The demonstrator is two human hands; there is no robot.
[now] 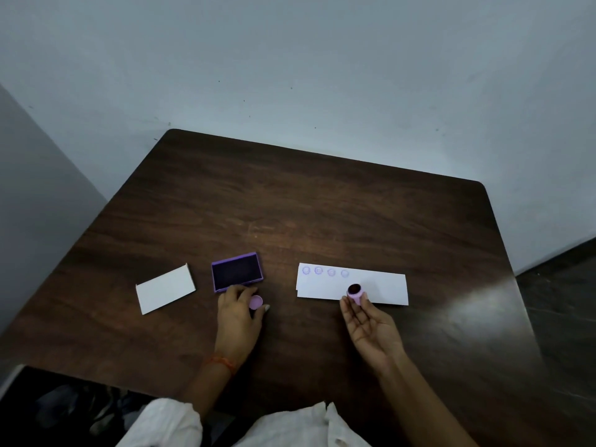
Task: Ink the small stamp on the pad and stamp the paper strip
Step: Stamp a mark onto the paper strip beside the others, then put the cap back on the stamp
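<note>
Card: white rectangular card lying flat at the left of the dark brown wooden table, apart from the pad.
Pad: open purple-framed ink pad with a dark inked face, between the card and the strip.
Left hand: left hand palm down just below the pad, fingertips at its near edge, pinching a small round pink cap; an orange thread band circles the wrist.
Strip: long white paper strip at right, four faint purple round prints along its upper left.
Right hand: right hand palm up, gripping the small pink round stamp at its fingertips, dark face tilted upward, over the strip's near edge.
</note>
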